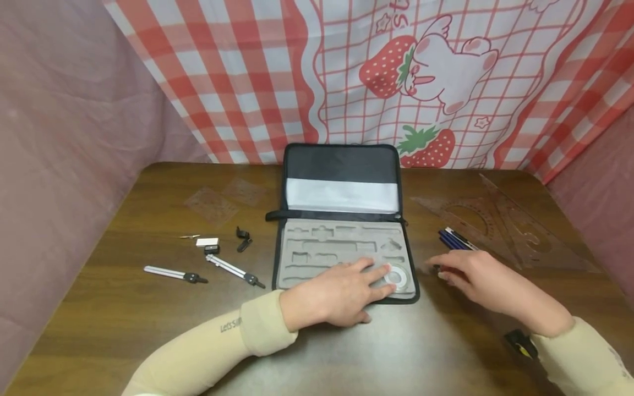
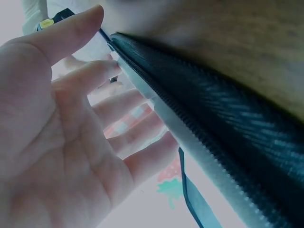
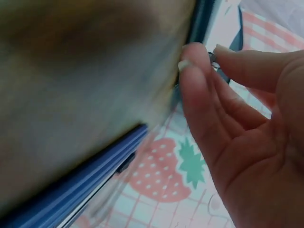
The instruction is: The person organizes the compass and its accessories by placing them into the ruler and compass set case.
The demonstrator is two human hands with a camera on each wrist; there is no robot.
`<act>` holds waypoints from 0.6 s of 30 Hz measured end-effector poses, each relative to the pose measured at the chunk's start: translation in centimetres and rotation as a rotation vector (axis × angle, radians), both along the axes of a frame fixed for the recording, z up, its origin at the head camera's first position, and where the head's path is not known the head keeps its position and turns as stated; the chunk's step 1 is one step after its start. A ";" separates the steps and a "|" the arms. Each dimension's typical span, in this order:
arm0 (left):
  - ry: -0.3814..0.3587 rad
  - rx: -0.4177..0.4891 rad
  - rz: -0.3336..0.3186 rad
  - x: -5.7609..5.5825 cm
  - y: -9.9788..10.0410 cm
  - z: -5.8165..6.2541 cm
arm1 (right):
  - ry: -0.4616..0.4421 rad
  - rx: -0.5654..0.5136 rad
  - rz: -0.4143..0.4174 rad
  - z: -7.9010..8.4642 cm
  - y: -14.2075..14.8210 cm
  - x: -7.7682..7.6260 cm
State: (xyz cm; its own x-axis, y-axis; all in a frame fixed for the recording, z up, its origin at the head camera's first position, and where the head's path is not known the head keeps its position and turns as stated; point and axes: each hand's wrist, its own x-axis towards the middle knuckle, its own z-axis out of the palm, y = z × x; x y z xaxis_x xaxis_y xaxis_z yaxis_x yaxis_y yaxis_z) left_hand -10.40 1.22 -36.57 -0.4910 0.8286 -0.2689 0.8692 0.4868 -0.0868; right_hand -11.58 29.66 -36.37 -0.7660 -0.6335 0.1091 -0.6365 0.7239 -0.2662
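A black zip case (image 1: 342, 159) lies unfolded on the table, its grey moulded insert (image 1: 356, 236) facing up with mostly bare slots. My left hand (image 1: 342, 294) spreads over the insert's lower right part, fingertips at a round white ring-shaped piece (image 1: 396, 279) in the corner. In the left wrist view the fingers are nearly straight along the case's zipped edge. Just right of the case, my right hand (image 1: 475, 275) pinches a small dark piece (image 3: 212, 58) between thumb and fingertips, most of it hidden; I cannot tell its kind.
Blue pens (image 1: 452, 240) lie beyond the right hand, near a clear protractor (image 1: 465, 214) and set square (image 1: 525, 231). Left of the case are two compasses (image 1: 173, 274), a white eraser (image 1: 207, 242), a sharpener (image 1: 212, 249), small black parts (image 1: 242, 242) and clear templates (image 1: 210, 206).
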 end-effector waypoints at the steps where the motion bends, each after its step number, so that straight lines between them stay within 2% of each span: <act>1: 0.002 0.002 -0.003 0.0 0.0 0.0 | -0.009 -0.005 -0.011 0.1 -0.4 -0.2; 5: 0.004 -0.002 -0.018 -0.3 0.0 0.2 | -0.028 -0.063 -0.043 0.3 -2.0 -1.0; 12: -0.032 0.023 -0.047 -1.0 -0.1 0.3 | 0.039 -0.145 -0.019 0.1 -4.5 -2.5; 18: 0.009 0.060 0.025 -1.4 0.2 0.4 | 0.015 -0.149 -0.045 -0.4 -5.3 -3.2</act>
State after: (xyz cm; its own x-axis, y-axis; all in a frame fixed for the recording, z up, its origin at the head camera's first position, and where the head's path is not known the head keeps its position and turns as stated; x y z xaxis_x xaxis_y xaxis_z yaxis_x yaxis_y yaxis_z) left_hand -11.79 1.45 -36.15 -0.5136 0.8306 -0.2151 0.8561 0.5127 -0.0646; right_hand -14.75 24.32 -36.75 -0.7911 -0.5741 0.2111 -0.6087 0.7050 -0.3640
